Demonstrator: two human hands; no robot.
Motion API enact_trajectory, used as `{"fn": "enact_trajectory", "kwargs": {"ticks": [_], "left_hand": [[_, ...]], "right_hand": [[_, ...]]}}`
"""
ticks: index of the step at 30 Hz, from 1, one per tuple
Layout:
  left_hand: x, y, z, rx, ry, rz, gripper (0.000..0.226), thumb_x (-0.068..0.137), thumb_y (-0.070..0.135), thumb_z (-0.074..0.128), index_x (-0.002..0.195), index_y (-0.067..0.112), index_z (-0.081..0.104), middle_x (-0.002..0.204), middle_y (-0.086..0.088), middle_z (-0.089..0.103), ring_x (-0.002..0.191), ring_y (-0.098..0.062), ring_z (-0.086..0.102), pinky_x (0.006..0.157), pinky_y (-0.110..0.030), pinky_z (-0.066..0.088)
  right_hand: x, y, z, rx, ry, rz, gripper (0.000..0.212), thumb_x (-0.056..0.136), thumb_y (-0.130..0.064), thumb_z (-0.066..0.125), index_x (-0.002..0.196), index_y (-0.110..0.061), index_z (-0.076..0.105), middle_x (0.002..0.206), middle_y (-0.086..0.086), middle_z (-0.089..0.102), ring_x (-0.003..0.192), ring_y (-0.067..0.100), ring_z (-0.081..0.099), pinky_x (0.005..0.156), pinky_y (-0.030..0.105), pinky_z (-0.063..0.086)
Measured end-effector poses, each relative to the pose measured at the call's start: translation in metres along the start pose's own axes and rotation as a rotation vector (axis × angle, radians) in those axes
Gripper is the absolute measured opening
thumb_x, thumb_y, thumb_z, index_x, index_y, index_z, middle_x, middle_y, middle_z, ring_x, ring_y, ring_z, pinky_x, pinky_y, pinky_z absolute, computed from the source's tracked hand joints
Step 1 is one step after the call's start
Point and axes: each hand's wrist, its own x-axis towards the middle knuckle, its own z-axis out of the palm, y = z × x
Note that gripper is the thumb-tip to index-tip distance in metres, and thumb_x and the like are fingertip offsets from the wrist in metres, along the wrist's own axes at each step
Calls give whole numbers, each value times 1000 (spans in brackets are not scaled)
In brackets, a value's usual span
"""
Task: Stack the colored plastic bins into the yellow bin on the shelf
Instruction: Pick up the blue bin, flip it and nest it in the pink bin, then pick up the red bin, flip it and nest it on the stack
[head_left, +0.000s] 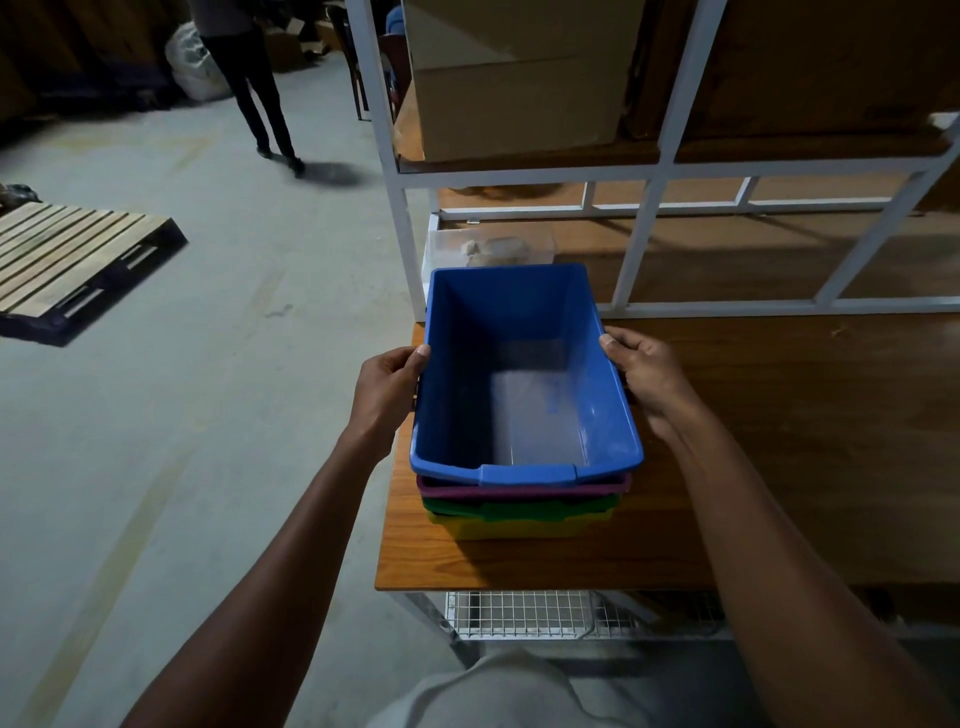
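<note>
Stack so far: yellow bin (519, 527) at the bottom on the wooden shelf (779, 441); green bin (519, 506) nested in it, purple bin (519, 487) in that, only their near rims showing.
Top piece: blue bin (524, 374) sits uppermost, its rim just above the purple rim; looks seated or nearly so, though I cannot tell whether it is pushed fully home.
Left hand (387, 395): thumb over the left rim of the blue bin, fingers curled down its outer wall; gripping it.
Right hand (647, 376): thumb on the right rim, fingers wrapped round the outside; gripping it.
Progress: judged close to done. Four colours are nested, and no loose bin shows elsewhere in view.
Left to do: likely a last press down, then let go. If other bins lie out of view, I cannot say.
Position: stack stands at the left near corner of the shelf, near its front edge.
Orientation: blue bin upright, mouth facing up, inside bare.
Long axis: runs near to far, short end with its handle lip (527, 474) toward the person, the far end leaning slightly left.
Alignment: all four rims appear parallel, stacked squarely.
Behind: a clear container (488, 249) just past the far end.
</note>
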Motion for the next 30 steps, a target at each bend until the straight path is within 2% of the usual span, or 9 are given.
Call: {"fn": "enact_trajectory", "kwargs": {"ticks": [5, 9, 12, 16, 18, 21, 23, 26, 30], "left_hand": [[-1, -2, 0, -8, -11, -11, 23, 108, 34, 52, 110, 23, 72, 105, -2, 75, 97, -22, 69, 84, -43, 61], [-2, -3, -1, 2, -12, -19, 24, 108, 35, 52, 111, 23, 72, 107, -2, 75, 102, -24, 70, 86, -43, 61], [-3, -2, 0, 18, -16, -18, 25, 108, 36, 51, 115, 22, 72, 109, -2, 75, 104, -26, 70, 88, -45, 62], [-1, 0, -3, 48, 4, -12, 36, 107, 38, 53, 131, 16, 68, 121, -5, 73, 108, -27, 70, 82, -41, 63], [-1, 2, -6, 103, 62, 28, 43, 105, 43, 57, 138, 17, 64, 128, -3, 69, 112, -26, 68, 84, -41, 62], [-5, 13, -8, 147, 121, 152, 36, 103, 43, 60, 130, 21, 69, 121, 5, 69, 109, -18, 66, 89, -41, 60], [-9, 24, -5, 135, 104, 221, 32, 103, 41, 60, 125, 21, 72, 119, 5, 72, 105, -14, 67, 85, -37, 61], [-16, 40, 4, 104, 51, 292, 28, 104, 39, 60, 121, 21, 73, 114, 3, 74, 104, -16, 69, 83, -33, 60], [-30, 59, 25, 113, -72, 393, 24, 104, 35, 60, 118, 20, 74, 107, 9, 72, 96, -5, 66, 81, -28, 56]], "right_hand": [[-1, 3, 1, -7, 6, 2, 31, 107, -26, 55, 136, -19, 65, 120, 4, 71, 105, 20, 70, 77, 34, 57], [-2, 5, 2, 8, 12, -2, 24, 108, -26, 54, 127, -20, 67, 118, 5, 72, 106, 22, 71, 80, 35, 58], [-5, 6, 3, 11, 26, -7, 25, 108, -27, 54, 127, -19, 67, 118, 6, 72, 104, 22, 72, 75, 33, 57], [-9, 6, 1, -35, 63, -18, 29, 107, -27, 55, 133, -18, 66, 122, 4, 70, 104, 17, 69, 73, 28, 55], [-14, 4, -1, -53, 101, -30, 29, 107, -26, 56, 133, -21, 66, 123, 0, 68, 108, 16, 67, 80, 32, 56], [-29, -1, -6, -76, 168, -77, 32, 106, -27, 56, 137, -24, 64, 123, -8, 63, 108, 11, 62, 80, 29, 54], [-40, -2, -9, -82, 200, -111, 32, 106, -27, 56, 136, -26, 64, 123, -10, 62, 106, 9, 61, 76, 26, 51], [-59, -3, -15, -72, 242, -136, 30, 105, -29, 57, 133, -28, 66, 124, -10, 63, 106, 9, 62, 75, 26, 51], [-91, -2, -28, -44, 330, -152, 27, 105, -32, 58, 129, -30, 69, 123, -11, 67, 104, 9, 64, 75, 25, 51]]}}
